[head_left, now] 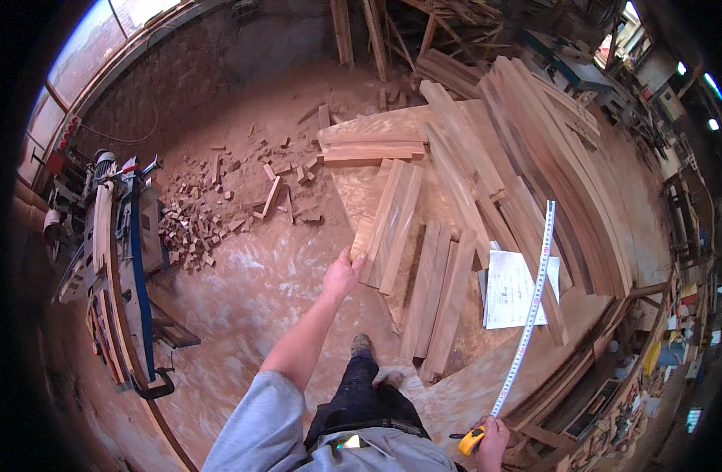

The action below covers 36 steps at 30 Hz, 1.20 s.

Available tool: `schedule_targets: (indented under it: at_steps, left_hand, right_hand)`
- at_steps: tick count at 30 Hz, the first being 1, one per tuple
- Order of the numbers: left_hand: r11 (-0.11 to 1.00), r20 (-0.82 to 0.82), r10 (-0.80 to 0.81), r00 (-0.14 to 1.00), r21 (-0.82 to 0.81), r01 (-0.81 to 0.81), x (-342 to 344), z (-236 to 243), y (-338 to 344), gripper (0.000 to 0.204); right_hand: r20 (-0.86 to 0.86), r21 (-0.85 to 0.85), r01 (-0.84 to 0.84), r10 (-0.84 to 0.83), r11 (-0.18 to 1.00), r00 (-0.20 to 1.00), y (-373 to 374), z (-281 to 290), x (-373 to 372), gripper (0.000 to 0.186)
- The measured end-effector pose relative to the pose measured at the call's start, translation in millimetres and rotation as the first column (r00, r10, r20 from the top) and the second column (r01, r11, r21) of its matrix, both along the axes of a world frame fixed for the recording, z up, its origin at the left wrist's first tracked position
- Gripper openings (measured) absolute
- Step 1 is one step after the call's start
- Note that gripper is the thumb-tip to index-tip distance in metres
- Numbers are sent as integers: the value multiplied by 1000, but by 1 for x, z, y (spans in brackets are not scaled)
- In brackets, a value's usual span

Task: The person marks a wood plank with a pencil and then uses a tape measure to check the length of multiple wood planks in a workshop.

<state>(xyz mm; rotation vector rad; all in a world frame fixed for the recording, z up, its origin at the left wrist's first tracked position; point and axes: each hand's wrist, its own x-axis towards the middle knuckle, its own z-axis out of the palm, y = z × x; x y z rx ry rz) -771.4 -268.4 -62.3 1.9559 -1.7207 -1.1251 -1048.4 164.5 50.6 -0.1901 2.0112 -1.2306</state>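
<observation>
My left hand (pixel 343 272) grips the near end of a short light-brown board (pixel 381 212) lying among other boards on a plywood-topped surface (pixel 349 179). My right hand (pixel 491 439), low at the right, is closed on a yellow tape measure (pixel 471 440). Its white blade (pixel 537 299) extends upward across written paper sheets (pixel 502 287) and over the boards. Beside the left-hand board are a similar board (pixel 402 228) and a group of longer boards (pixel 438 307). Long dark-brown planks (pixel 556 173) lie stacked at the right.
A machine with a blue bed (pixel 141 283) and a clamp stands at the left. Offcuts (pixel 196 236) are scattered on the dusty floor (pixel 219 330). Scrap timber (pixel 377 39) leans at the back. More planks (pixel 573 370) and cluttered shelving line the lower right; my feet are below the boards.
</observation>
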Motion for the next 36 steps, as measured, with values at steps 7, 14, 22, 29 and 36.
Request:
schedule_targets:
  at_steps: [7,14,22,29,36]
  left_hand:
    - [1000,-155,-7,988,-27,3,17,-10,9,72]
    - [998,-76,-37,996,-46,33,67,-4,17,76]
    - [772,417,-306,856,-417,479,78,36,-135,84]
    - [651,594,-493,636,-233,722,42,43,-317,103]
    - [567,528,-696,487,-12,823,23,54,-382,101]
  right_hand:
    - [121,-13,-15,16,1000,993,-34,6,18,24]
    - [118,-135,-85,101,987,988,-54,-7,22,25]
    - [31,-125,-43,47,991,998,-131,9,56,22]
    - [11,29,107,-108,994,994,-238,4,129,18]
    - [48,139,112,-119,984,992,-316,31,200,24]
